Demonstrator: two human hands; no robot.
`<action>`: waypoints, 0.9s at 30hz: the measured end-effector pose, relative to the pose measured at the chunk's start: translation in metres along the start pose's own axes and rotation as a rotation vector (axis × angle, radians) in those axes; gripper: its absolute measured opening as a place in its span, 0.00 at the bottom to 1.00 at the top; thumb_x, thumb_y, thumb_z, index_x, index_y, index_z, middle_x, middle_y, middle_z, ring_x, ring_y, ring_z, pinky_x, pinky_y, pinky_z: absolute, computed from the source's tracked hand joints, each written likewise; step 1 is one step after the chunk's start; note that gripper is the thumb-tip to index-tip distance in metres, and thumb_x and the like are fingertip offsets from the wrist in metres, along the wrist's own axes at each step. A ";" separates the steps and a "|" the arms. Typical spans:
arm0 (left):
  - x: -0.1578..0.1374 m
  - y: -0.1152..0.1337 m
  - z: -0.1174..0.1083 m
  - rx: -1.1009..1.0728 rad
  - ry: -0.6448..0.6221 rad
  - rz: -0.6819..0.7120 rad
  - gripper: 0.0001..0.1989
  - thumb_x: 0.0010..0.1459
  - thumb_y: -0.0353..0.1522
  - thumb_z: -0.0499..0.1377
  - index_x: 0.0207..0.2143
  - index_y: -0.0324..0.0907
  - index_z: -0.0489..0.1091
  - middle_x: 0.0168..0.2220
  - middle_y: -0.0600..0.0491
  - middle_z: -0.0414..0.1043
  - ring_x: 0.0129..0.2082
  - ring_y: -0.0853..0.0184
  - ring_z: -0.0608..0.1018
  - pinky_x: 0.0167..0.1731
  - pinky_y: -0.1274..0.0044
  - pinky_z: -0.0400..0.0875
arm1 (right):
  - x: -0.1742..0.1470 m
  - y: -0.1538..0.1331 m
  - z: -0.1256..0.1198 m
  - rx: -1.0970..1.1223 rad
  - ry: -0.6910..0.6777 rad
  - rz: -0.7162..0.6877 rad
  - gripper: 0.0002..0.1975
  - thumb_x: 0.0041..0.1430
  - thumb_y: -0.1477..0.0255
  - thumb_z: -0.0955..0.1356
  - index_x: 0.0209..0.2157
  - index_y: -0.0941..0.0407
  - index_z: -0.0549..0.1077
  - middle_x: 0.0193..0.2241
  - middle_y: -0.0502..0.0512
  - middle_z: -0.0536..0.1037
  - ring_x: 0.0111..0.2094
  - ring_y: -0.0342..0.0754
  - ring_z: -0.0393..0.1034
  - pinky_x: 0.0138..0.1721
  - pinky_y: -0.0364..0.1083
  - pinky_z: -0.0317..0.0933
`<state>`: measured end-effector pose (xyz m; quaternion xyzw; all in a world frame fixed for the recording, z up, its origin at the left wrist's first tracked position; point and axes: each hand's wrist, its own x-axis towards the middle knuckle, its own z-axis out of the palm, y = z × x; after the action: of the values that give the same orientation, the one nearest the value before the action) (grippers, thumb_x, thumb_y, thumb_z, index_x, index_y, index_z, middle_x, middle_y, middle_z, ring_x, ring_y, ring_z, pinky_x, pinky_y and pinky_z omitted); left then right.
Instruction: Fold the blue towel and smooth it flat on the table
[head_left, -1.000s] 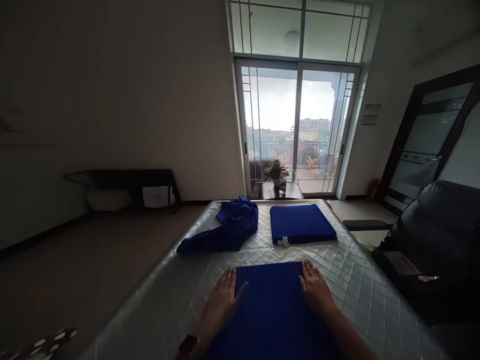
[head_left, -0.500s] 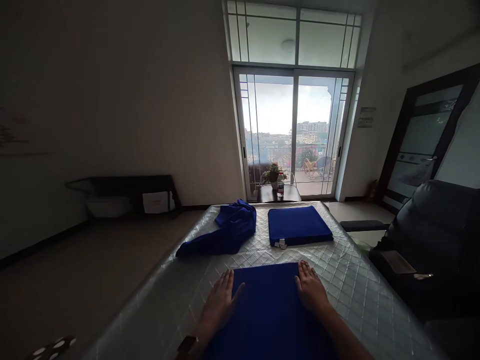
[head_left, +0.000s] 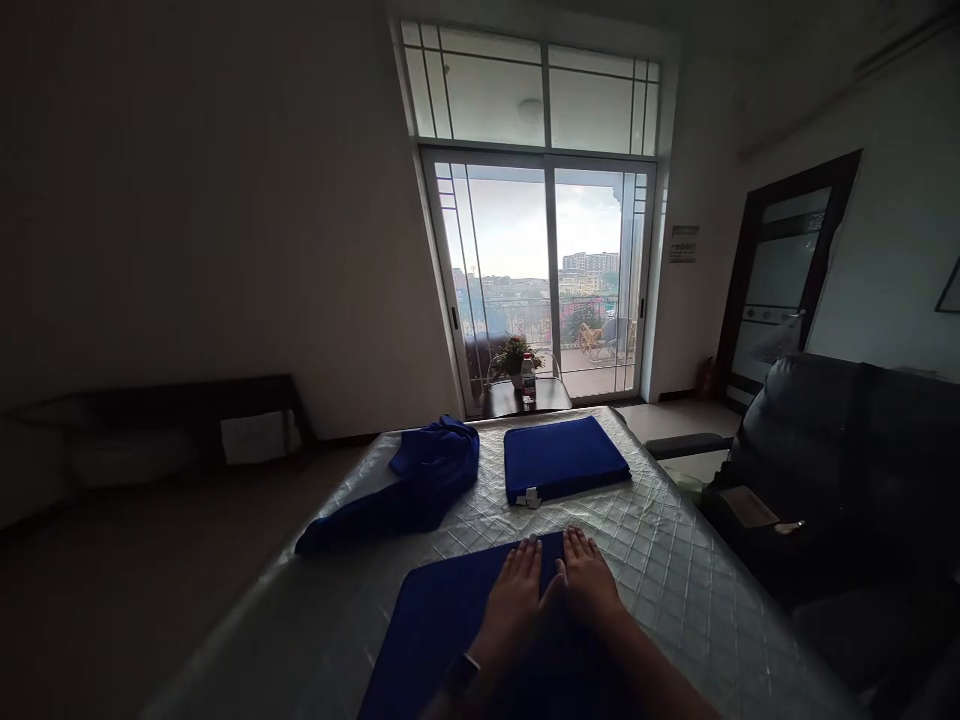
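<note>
A flat, folded blue cloth (head_left: 435, 620) lies before me on the silvery quilted cover (head_left: 660, 570). My left hand (head_left: 515, 590) rests flat on it near its far edge, fingers stretched forward. Close beside it, my right hand (head_left: 589, 575) lies flat at the cloth's far right corner, fingers also extended. The two thumbs nearly meet. Beyond my hands sits a neat stack of folded blue cloth (head_left: 566, 455) with white tags on its near edge. To its left is a crumpled blue cloth (head_left: 427, 480).
A dark chair (head_left: 840, 480) stands to the right of the covered surface. Past the far edge, a small table (head_left: 540, 397) holds a potted plant (head_left: 514, 355) and a bottle (head_left: 528, 380) before a sliding glass door (head_left: 495, 240). A dark bench-like piece (head_left: 255, 395) stands along the left wall.
My left hand has slid right across the cloth, from its left edge to beside my right hand. The view has turned somewhat, shifting the room leftward.
</note>
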<state>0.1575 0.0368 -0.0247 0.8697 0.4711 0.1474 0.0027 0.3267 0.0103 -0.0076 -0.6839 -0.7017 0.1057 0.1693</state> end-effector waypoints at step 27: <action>-0.087 -0.128 -0.049 0.030 -0.033 -0.395 0.44 0.69 0.56 0.37 0.72 0.32 0.53 0.74 0.41 0.51 0.74 0.52 0.54 0.70 0.60 0.55 | -0.002 -0.005 -0.004 -0.041 0.012 -0.006 0.33 0.72 0.64 0.51 0.71 0.67 0.53 0.73 0.61 0.49 0.74 0.53 0.40 0.73 0.55 0.39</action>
<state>-0.0046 0.0302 -0.0179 0.7625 0.6347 0.1227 0.0261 0.3232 0.0078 -0.0019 -0.6856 -0.7049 0.0867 0.1599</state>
